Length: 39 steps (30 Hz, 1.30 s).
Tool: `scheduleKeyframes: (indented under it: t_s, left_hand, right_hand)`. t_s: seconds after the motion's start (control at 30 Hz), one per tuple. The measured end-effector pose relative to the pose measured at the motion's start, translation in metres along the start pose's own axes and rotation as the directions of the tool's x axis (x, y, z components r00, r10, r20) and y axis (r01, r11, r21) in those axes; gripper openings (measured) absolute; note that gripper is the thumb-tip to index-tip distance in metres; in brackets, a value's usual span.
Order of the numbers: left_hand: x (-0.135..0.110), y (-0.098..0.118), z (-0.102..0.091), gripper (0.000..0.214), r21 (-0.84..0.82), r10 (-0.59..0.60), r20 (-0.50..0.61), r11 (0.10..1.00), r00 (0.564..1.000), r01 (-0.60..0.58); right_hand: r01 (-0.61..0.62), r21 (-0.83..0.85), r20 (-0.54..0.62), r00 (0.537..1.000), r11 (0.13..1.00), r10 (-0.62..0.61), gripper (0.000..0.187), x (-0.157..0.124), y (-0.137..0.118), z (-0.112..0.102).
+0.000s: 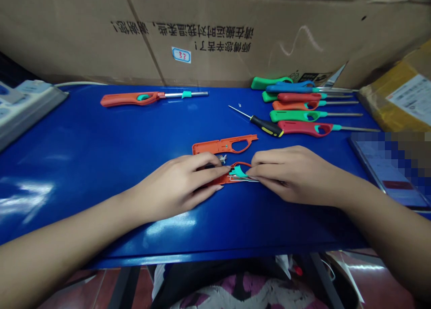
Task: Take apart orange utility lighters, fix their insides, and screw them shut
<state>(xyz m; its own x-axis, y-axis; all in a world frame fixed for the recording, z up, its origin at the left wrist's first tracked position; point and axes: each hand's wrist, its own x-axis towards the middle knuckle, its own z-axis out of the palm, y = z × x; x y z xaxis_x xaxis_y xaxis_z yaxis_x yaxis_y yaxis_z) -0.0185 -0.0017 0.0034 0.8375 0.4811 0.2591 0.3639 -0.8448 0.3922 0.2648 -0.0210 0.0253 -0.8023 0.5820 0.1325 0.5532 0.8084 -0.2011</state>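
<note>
Between my hands, low over the blue table, lies an opened orange lighter half (222, 180) with a teal trigger (239, 171) and thin white wire in it. My left hand (182, 181) is closed around its handle end, fingers partly over it. At the other end, my right hand (289, 176) pinches near the trigger and wire; its fingertips hide what exactly they grip. Just behind, the other orange casing half (215, 146) rests with its hollow side up. A small metal part (222, 158) shows between the halves, partly hidden by my left fingers.
A black-and-yellow screwdriver (266, 125) lies behind my right hand, near tiny screws (239, 105). Several coloured lighters (299, 116) are lined up at the back right. One orange lighter (129, 99) lies back left. A phone (390, 170) is at right; a cardboard box (101, 53) walls the back.
</note>
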Motion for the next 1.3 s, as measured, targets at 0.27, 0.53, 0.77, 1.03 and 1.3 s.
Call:
scheduleKeyframes:
  t_s: [0.27,0.53,0.77,1.03,1.3]
  left_hand:
    - [0.001,0.002,-0.001,0.030,0.040,-0.005,-0.002,0.999,1.000,0.005]
    - [0.000,0.013,-0.007,0.028,0.314,0.034,0.012,0.949,0.999,-0.036]
    - [-0.003,0.009,-0.013,0.025,0.323,0.063,-0.022,0.945,0.998,-0.053]
    - [-0.004,0.005,-0.013,0.028,0.218,0.020,-0.046,0.976,0.999,-0.010]
    - [-0.004,0.004,-0.010,0.029,0.183,-0.022,-0.062,0.983,0.998,0.033]
  right_hand:
    - [0.051,-0.082,-0.013,0.999,0.995,-0.052,0.027,0.002,-0.002,0.002]
    - [-0.060,-0.046,-0.059,0.997,0.997,0.057,0.026,0.003,-0.004,0.002]
    - [-0.153,0.107,-0.035,0.987,0.983,0.157,0.015,-0.006,0.008,-0.019]
    - [-0.196,0.194,0.097,0.979,0.961,0.180,0.014,-0.008,0.012,-0.020]
    - [-0.099,0.114,0.019,0.995,0.989,0.097,0.026,-0.007,0.014,-0.017]
